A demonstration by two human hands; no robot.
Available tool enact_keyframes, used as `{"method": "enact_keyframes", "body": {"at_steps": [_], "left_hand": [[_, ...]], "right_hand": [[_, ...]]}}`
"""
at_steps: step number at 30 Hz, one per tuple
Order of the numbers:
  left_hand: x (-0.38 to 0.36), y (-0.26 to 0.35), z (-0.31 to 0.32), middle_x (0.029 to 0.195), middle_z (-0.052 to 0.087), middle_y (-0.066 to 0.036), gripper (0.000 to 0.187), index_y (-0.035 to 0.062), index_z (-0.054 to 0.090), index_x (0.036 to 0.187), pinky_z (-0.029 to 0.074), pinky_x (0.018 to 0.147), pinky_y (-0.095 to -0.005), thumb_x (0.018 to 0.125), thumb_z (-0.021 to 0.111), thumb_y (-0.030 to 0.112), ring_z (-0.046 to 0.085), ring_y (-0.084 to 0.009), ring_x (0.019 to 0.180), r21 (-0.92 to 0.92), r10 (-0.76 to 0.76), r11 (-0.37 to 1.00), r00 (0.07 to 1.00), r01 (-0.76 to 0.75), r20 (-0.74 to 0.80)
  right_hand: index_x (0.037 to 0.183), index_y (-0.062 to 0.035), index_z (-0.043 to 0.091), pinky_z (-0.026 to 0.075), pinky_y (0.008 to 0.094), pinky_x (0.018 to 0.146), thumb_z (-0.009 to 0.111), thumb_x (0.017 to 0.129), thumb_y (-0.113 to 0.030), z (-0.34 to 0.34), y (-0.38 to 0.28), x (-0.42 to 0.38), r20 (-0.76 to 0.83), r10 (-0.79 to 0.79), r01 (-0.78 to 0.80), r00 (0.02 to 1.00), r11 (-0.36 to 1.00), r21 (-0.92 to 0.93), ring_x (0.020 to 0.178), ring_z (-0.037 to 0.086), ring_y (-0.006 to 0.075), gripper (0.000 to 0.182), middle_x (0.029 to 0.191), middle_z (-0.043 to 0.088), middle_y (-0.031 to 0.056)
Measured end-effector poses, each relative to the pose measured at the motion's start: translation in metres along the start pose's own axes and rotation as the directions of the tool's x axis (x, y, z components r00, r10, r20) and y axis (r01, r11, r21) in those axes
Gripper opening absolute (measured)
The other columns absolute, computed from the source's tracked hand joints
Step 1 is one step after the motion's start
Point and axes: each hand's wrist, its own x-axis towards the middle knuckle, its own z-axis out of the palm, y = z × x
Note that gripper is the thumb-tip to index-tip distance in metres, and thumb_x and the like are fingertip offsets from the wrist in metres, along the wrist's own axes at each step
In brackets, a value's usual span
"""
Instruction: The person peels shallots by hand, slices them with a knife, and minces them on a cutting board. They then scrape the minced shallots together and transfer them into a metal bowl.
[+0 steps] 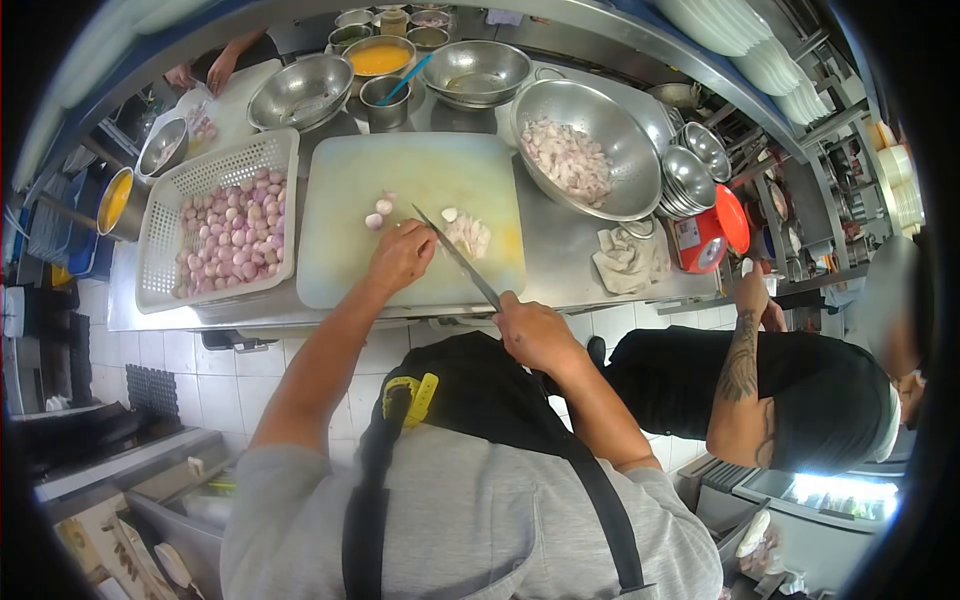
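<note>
My right hand [538, 332] is wrapped round the handle of a kitchen knife [462, 264], its blade slanting up and left over the pale cutting board [345, 230]. Beside the blade's tip, my left hand [403, 256] presses on the board with curled fingers. What lies under those fingers is hidden. Peeled shallots [378, 212] sit just beyond my left hand. Right of the blade is a small heap of chopped shallot [468, 235].
A white basket [290, 215] of peeled shallots stands left. A steel bowl [640, 180] of chopped shallot, a cloth [630, 262] and a red scale [700, 240] are at right. Bowls line the back. One person [790, 390] stands right; another's hands [215, 75] work far left.
</note>
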Motion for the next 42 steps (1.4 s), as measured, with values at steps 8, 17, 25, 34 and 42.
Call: {"method": "enact_keyframes", "body": {"at_steps": [8, 17, 25, 34, 42], "left_hand": [[0.001, 0.000, 0.000, 0.091, 0.069, -0.011, 0.011, 0.0057, 0.068, 0.090, 0.054, 0.075, -0.0430, 0.081, 0.072, 0.000, 0.066, -0.0331, 0.085, 0.006, 0.017, 1.000, 1.000, -0.017, -0.011], [0.003, 0.002, -0.002, 0.089, 0.069, -0.011, 0.010, 0.0063, 0.068, 0.090, 0.053, 0.074, -0.0431, 0.082, 0.071, 0.001, 0.066, -0.0332, 0.085, 0.014, 0.013, 1.000, 1.000, -0.013, -0.005], [0.035, 0.006, -0.003, 0.091, 0.070, -0.014, 0.008, 0.0046, 0.070, 0.092, 0.053, 0.074, -0.0437, 0.085, 0.070, 0.006, 0.066, -0.0346, 0.083, 0.051, -0.119, 0.991, 0.987, 0.125, -0.111], [0.083, -0.028, 0.036, 0.102, 0.070, -0.021, 0.016, 0.0053, 0.069, 0.097, 0.052, 0.091, -0.0504, 0.085, 0.064, 0.014, 0.065, -0.0403, 0.101, 0.414, -0.216, 0.910, 0.858, 0.004, 0.466], [0.076, 0.003, 0.001, 0.088, 0.063, -0.015, 0.016, 0.0029, 0.069, 0.103, 0.052, 0.074, -0.0396, 0.087, 0.067, 0.005, 0.063, -0.0313, 0.078, 0.113, -0.060, 0.992, 0.998, 0.058, 0.013]], "right_hand": [[0.104, 0.0016, 0.051, 0.053, 0.0578, 0.080, 0.057, 0.102, -0.020, 0.004, 0.010, 0.004, -0.012, -0.030, 0.031, 0.999, 0.999, 0.030, 0.088, 0.070, 0.0476, 0.023, 0.083, 0.071, 0.0262], [0.105, 0.0021, 0.050, 0.052, 0.0580, 0.084, 0.056, 0.101, -0.019, 0.022, 0.019, 0.026, 0.016, -0.033, 0.032, 0.999, 0.997, 0.066, 0.093, 0.069, 0.0483, 0.023, 0.090, 0.071, 0.0282], [0.113, 0.0023, 0.053, 0.055, 0.0557, 0.085, 0.053, 0.099, -0.015, 0.028, 0.005, 0.039, 0.051, 0.060, -0.062, 0.997, 0.997, 0.040, 0.098, 0.071, 0.0450, 0.023, 0.098, 0.072, 0.0268], [0.119, 0.0037, 0.056, 0.060, 0.0502, 0.083, 0.050, 0.098, -0.011, 0.041, 0.002, 0.035, -0.015, 0.039, -0.039, 0.999, 0.999, 0.012, 0.098, 0.074, 0.0410, 0.026, 0.104, 0.074, 0.0261], [0.120, 0.0041, 0.056, 0.059, 0.0488, 0.084, 0.053, 0.096, -0.010, 0.030, 0.002, 0.024, -0.019, 0.029, -0.027, 0.999, 0.994, 0.104, 0.101, 0.073, 0.0407, 0.028, 0.106, 0.073, 0.0254]]}}
